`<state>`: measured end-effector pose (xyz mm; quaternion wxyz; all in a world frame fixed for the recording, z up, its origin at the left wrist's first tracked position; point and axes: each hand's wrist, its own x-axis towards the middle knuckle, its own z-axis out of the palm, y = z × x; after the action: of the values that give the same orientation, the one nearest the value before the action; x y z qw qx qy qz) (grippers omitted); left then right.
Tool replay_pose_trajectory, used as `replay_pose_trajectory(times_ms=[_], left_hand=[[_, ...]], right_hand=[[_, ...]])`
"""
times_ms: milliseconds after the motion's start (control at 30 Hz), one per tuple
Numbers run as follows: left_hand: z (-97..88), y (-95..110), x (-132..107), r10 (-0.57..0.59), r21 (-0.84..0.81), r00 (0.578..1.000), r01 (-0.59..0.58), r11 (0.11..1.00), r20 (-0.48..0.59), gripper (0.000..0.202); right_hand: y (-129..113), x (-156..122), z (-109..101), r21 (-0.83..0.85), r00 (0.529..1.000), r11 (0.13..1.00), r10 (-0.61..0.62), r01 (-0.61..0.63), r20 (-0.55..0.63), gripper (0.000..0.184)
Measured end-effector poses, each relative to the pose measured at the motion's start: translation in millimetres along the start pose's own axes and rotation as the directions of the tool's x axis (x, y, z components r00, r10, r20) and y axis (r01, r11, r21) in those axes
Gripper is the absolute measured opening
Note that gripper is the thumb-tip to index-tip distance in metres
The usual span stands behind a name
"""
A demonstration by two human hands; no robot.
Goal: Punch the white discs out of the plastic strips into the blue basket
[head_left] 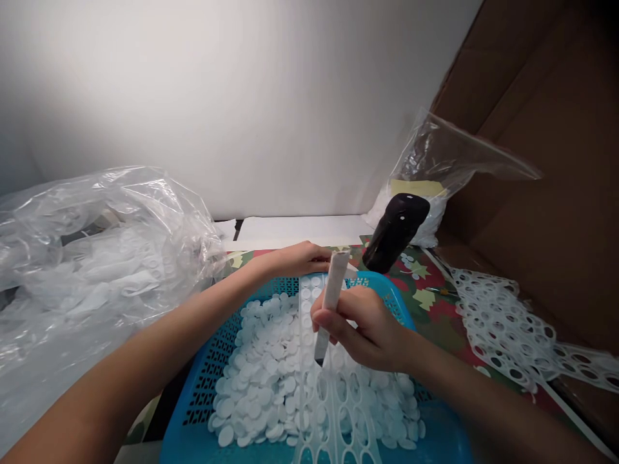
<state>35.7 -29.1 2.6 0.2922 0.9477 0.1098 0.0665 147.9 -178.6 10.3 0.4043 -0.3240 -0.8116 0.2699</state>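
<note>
A blue plastic basket [203,393] in front of me holds a heap of small white round discs [261,367]. Across it lies a white strip [329,399] punched with oval holes, some discs still in its far end. My left hand [300,258] reaches over the basket's far rim and holds the far end of the strip, fingers curled. My right hand [362,328] is closed around a white stick-like tool [331,296], its tip pointing down at the strip.
A large crumpled clear plastic bag [97,258] lies at the left. A black handheld object [394,232] and a clear bag of white parts [435,174] stand beyond the basket. Emptied punched strips [512,328] pile at the right, by a brown cardboard wall [556,161].
</note>
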Motion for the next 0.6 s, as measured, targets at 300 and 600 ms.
replay_pose_trajectory(times_ms=[300, 600], left_hand=[[-2.3, 12, -4, -0.035, -0.026, 0.999, 0.035, 0.999, 0.002, 0.032], [-2.2, 10, -3, -0.032, -0.018, 0.999, 0.032, 0.999, 0.019, 0.032]], right_hand=[[-2, 1, 1, -0.192, 0.975, 0.976, -0.065, 0.107, 0.212, 0.027], [1, 0, 3, -0.315, 0.874, 0.932, -0.005, 0.180, 0.486, 0.031]])
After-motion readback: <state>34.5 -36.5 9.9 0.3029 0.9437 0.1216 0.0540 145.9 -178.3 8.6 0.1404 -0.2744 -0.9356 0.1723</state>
